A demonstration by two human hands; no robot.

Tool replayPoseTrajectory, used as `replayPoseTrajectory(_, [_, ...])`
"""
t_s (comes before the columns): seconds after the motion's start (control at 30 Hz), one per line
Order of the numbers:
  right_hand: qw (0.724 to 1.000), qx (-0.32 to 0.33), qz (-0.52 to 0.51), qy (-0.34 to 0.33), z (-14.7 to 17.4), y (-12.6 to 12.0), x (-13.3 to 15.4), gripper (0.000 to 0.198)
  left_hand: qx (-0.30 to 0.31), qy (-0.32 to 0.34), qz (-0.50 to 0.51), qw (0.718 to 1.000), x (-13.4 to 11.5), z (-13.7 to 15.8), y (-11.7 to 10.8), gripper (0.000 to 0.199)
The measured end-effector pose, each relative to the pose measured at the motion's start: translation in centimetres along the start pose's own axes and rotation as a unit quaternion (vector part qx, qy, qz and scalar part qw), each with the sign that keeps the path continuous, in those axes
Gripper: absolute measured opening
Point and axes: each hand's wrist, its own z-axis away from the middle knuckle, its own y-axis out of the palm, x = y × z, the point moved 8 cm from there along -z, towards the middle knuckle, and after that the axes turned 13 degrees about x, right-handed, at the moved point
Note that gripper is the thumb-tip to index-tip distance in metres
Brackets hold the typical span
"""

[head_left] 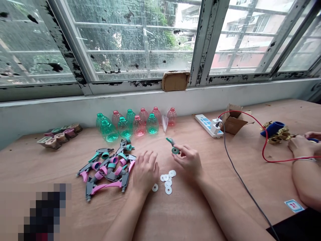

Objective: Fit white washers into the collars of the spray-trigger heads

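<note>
In my right hand (189,160) is a spray trigger head (175,150), grey with a green collar. Fingers and thumb pinch it just above the table, and the round opening of its collar faces me. My left hand (146,170) hovers low over the wood with its fingers stretched out; its underside is hidden. Beside its thumb lies one white ring washer (155,187). Between my two hands several more white washers (168,182) are scattered, some overlapping. Left of my left hand is a heap of grey, pink and green spray trigger heads (107,169).
Green and pink clear bottles (110,132) stand along the wall. Small moulded pieces (60,135) sit at the far left. A power strip (208,125), cardboard box (235,118) and cables occupy the right, where another person's hands (298,145) work by brass parts (276,137).
</note>
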Motion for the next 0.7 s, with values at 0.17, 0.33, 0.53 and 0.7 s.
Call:
replayPoseTrajectory(0.17, [0.982, -0.042, 0.102, 0.151, -0.1, -2.5, -5.5, 0.028, 0.041, -0.155, -0.105, 0.981, 3.2, 0.4, 0.6, 0.035])
replayPoseTrajectory(0.33, [0.958, 0.011, 0.147, 0.244, 0.3, -1.8, -8.8, 0.030, 0.089, -0.115, -0.064, 0.987, 2.7, 0.5, 1.6, 0.029])
replayPoseTrajectory(0.53, [0.977, 0.006, 0.105, 0.184, 0.0, -1.4, -6.6, 0.037, 0.092, -0.026, 0.001, 0.995, 0.7, 0.1, 2.2, 0.027])
replayPoseTrajectory(0.7, [0.974, 0.228, 0.002, -0.014, 0.0, 2.8, -1.5, 0.017, 0.049, -0.002, 0.047, 0.998, 0.8, 0.4, 2.3, 0.034])
